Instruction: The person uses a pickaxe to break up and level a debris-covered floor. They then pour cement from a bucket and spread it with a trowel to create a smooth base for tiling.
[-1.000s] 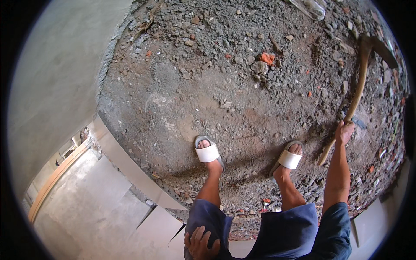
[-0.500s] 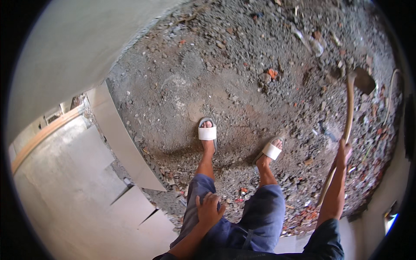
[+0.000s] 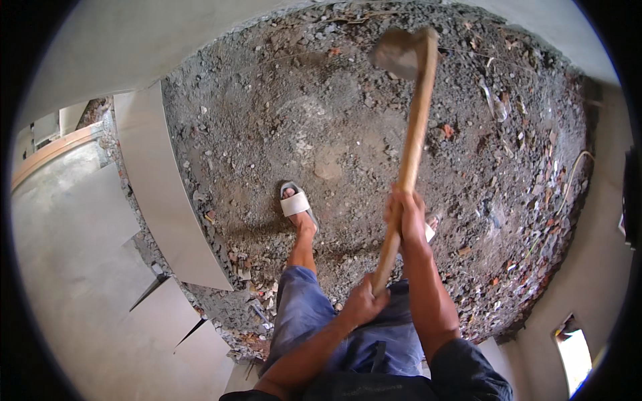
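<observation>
A hoe (image 3: pixel 416 123) with a long wooden handle slants up in front of me, its broad metal blade at the far end. My right hand (image 3: pixel 406 210) is wrapped round the middle of the handle. Lower down, my left hand (image 3: pixel 364 304) grips the handle near its butt end, over my lap. The blade looks raised above the rubble ground (image 3: pixel 267 134), though its exact height is hard to judge. My left foot in a white-strapped slipper (image 3: pixel 295 204) stands on the ground; the right slipper (image 3: pixel 429 232) is mostly hidden behind my right hand and forearm.
Grey walls border the ground at the far side and right. On the left lie a long pale board (image 3: pixel 167 194) and a smooth slab floor (image 3: pixel 80 267) with dark gaps. A clear plastic piece (image 3: pixel 496 105), brick bits and a thin pale hose (image 3: pixel 572 177) lie on the right.
The hoe has swung from the far right to the front centre, its blade now pointing left. My left hand has left my thigh and taken hold of the handle's lower end.
</observation>
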Demonstrator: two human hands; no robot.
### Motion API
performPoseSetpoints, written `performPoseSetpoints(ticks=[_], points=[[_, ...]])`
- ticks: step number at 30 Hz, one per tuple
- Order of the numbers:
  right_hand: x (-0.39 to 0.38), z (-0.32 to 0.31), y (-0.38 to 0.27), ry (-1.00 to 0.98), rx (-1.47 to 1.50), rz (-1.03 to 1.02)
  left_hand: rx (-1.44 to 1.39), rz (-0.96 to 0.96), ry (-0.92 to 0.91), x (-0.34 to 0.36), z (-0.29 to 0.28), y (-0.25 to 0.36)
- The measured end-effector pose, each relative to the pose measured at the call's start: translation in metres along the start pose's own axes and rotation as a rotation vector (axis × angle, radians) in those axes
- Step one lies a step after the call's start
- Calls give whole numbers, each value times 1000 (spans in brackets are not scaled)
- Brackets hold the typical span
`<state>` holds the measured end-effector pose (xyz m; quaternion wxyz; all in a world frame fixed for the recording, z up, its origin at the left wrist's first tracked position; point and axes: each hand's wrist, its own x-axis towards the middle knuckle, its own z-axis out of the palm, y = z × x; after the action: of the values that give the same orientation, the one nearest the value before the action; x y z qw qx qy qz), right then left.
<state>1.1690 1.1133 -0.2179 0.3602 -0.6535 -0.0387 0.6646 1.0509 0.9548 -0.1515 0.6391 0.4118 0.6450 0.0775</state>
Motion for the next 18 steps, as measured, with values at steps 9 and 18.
performPoseSetpoints(ticks=[9, 18], points=[[112, 126, 71, 112, -753, -183, -369, -232, 17, 36, -79, -91], [-56, 73, 189, 274, -982, 227, -191, -264, 108, -166, -53, -133]])
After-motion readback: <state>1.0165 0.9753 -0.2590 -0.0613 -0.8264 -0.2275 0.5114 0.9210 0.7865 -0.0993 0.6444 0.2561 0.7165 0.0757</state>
